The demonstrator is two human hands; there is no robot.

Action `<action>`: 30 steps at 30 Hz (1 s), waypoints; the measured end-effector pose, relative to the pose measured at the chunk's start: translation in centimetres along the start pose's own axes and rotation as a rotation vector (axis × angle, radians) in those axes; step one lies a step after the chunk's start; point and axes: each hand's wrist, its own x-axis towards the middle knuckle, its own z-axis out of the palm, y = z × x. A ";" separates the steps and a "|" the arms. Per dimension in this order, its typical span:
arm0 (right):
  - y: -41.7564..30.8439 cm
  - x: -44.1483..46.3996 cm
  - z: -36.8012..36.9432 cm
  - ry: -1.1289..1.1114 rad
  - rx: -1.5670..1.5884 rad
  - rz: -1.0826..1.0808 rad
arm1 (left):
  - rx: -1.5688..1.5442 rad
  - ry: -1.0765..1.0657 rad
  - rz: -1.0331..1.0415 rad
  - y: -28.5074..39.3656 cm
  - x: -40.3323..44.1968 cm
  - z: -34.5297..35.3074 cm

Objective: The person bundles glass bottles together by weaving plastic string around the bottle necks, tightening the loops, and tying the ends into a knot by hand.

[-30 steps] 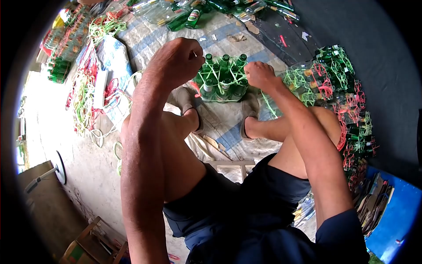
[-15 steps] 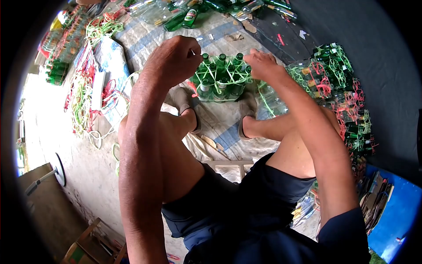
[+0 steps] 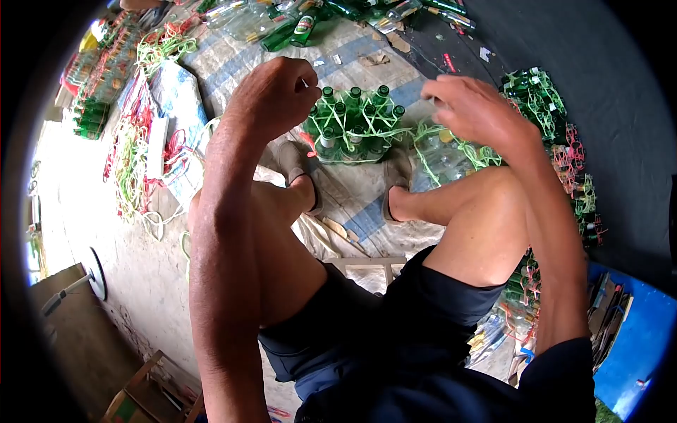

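Note:
Between my feet stands a bundle of green glass bottles [image 3: 352, 134], upright and bound together with pale green plastic string [image 3: 377, 127] that criss-crosses around their necks. My left hand [image 3: 282, 92] is at the bundle's upper left, its fingers curled closed. Whatever those fingers may hold is hidden behind the hand. Off to the bundle's right, my right hand [image 3: 469, 106] is raised clear of the bottles, with fingers loosely stretched toward the left and apart. Nothing shows between them. A loose end of string trails from the bundle's right side.
Loose bottles [image 3: 303, 28] lie on the sheet at the far side. Tied bundles [image 3: 536, 99] line the right. Red and green string [image 3: 130, 162] is heaped at left beside a white bar [image 3: 158, 146]. A blue panel [image 3: 635, 331] is at lower right.
My right hand has moved away from the bundle's upper right corner, going right, and its fingers have loosened. My left hand stays almost in place beside the bottles.

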 end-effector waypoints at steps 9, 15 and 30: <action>1.0 -1.7 3.2 -0.138 0.118 0.133 | 0.016 -0.016 0.015 -0.1 0.5 0.5; 3.2 1.5 7.2 -0.336 0.206 -0.005 | 0.001 -0.049 0.002 0.6 0.7 0.4; 4.3 4.7 15.3 -0.380 -0.051 -0.226 | -0.061 -0.011 0.003 1.1 0.5 -0.3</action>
